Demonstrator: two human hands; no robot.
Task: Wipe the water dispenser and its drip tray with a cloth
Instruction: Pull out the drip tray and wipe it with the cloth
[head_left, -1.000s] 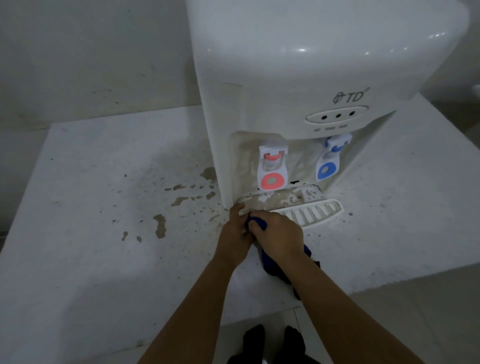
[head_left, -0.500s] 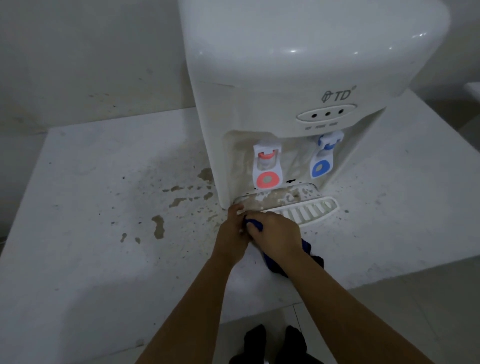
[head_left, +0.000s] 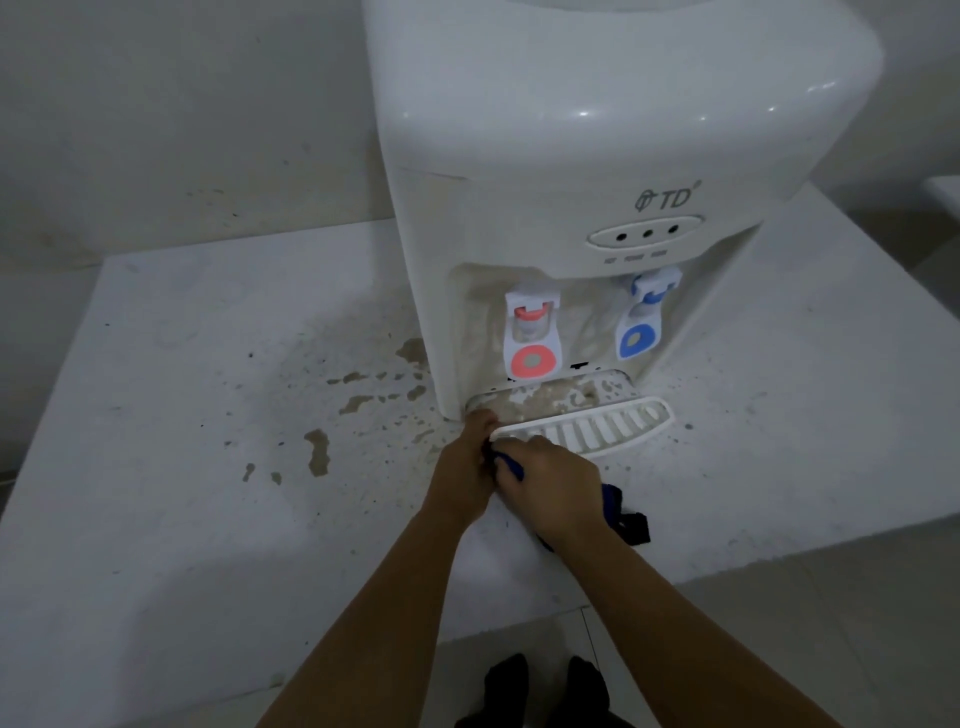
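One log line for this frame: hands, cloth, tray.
left hand: at drip tray left end | right hand: holds blue cloth | stage: wiping tray front

The water dispenser (head_left: 597, 130) was cut off at the top edge. The right hand (head_left: 558, 491) hid most of the cloth (head_left: 626, 522); the drip tray (head_left: 587, 428) lost its left end behind both hands.

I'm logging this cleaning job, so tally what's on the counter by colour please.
White: 2, the water dispenser and its drip tray
Dark blue: 1, the cloth
Total: 3
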